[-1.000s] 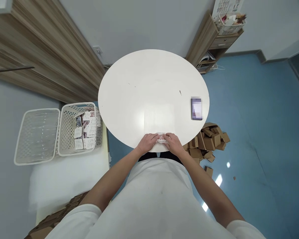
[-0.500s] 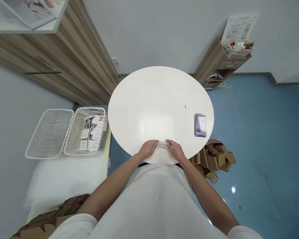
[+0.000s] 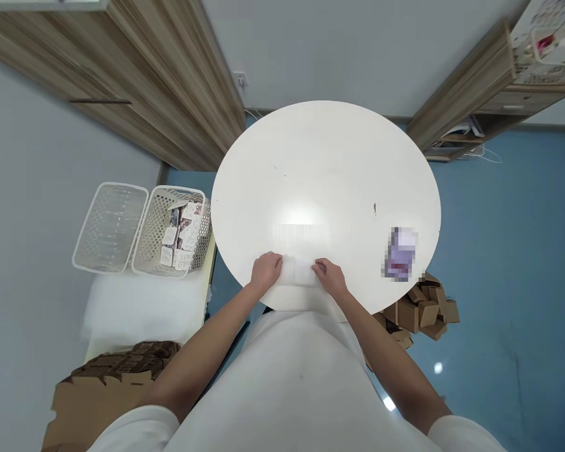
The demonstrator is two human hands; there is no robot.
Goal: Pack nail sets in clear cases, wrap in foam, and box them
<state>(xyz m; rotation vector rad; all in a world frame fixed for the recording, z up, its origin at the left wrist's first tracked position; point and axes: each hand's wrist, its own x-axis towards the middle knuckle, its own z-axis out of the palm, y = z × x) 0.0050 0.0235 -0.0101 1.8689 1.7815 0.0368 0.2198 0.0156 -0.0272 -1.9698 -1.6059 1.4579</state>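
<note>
A thin, whitish translucent sheet (image 3: 297,271) lies between my hands near the front edge of the white oval table (image 3: 320,144). Its exact material is hard to make out against the tabletop. My left hand (image 3: 266,272) is closed at the sheet's left edge, thumb side inward. At the right edge my right hand (image 3: 330,277) has its fingers curled in a pinch on the sheet. Some of the fingertips are hidden from above. Toward the right side of the table, beyond my right hand, lies a blurred-out purple and white item (image 3: 400,254).
To the left, a white basket (image 3: 139,251) with printed cards stands beside a clear-looking basket (image 3: 110,229). Flattened brown cardboard (image 3: 98,402) is stacked at lower left. Small cardboard boxes (image 3: 426,311) pile up right of the table. A wooden cabinet (image 3: 169,81) rises behind left.
My hands have moved apart, and the sheet between them shows broader and flatter than the narrow strip before. The camera view has shifted, so the table sits larger in view.
</note>
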